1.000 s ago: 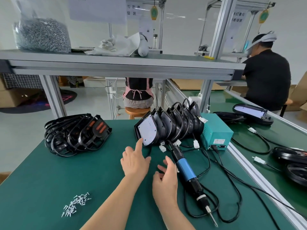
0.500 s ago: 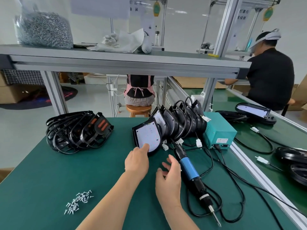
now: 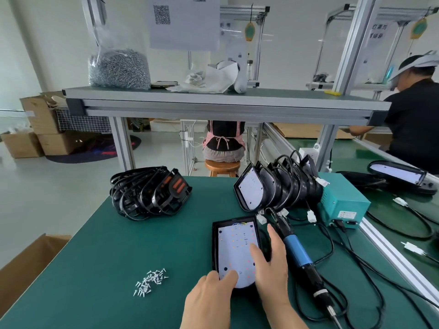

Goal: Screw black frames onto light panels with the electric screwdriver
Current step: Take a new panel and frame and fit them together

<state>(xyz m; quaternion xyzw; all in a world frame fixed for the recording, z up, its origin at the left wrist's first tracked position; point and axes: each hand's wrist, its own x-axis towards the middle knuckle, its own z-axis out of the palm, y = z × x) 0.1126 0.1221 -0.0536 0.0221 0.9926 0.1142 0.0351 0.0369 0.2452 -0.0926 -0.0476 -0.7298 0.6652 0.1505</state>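
Note:
A light panel (image 3: 235,248), white face up in its black housing, lies flat on the green table in front of me. My left hand (image 3: 211,298) touches its near edge with the fingertips. My right hand (image 3: 270,264) rests on its right side, fingers straight. More light panels (image 3: 273,188) stand in a leaning row behind it. A pile of black frames (image 3: 149,191) lies at the back left. The blue and black electric screwdriver (image 3: 301,260) lies on the table right of my right hand. Loose screws (image 3: 149,281) sit in a small heap at the near left.
A teal power box (image 3: 342,203) with black cables (image 3: 370,295) stands at the right. An aluminium rail (image 3: 399,260) borders the table's right side. An overhead shelf (image 3: 213,100) carries a bag of screws (image 3: 118,67). A person (image 3: 413,115) works at the neighbouring bench, and cardboard boxes (image 3: 45,129) stand at left.
One light panel has come off the front of the leaning row and now lies flat on the table. Both hands have drawn back toward me with it.

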